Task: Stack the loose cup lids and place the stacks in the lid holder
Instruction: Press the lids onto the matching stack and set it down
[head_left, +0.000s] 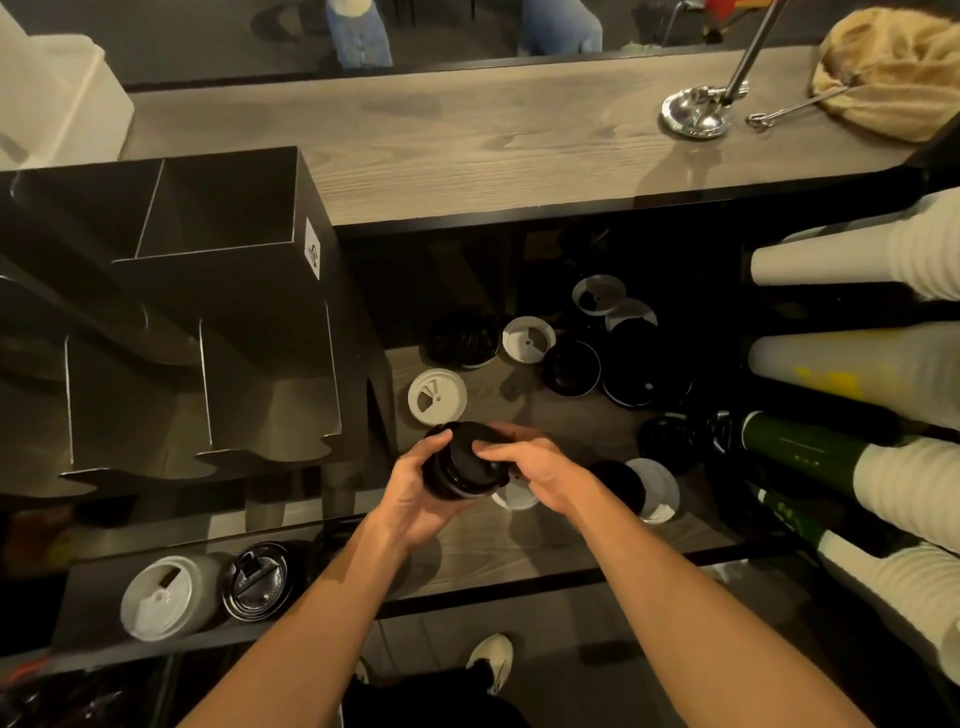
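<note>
Just right of holder (270, 364): left hand (415, 491) grips black lid stack (457, 465) from below; right hand (543, 473) fingers curl over its top.

Both bare forearms (311, 623) converge forward, the left hand (415, 493) cupping a short stack of black round plastic lids (457, 467) between thumb and curled fingers, the right hand (545, 467) curling its fingers over its top.

left grip (415, 493) holds black lid stack (453, 467) | right grip (545, 470) pinches its top | white lid (437, 396) just behind
</note>
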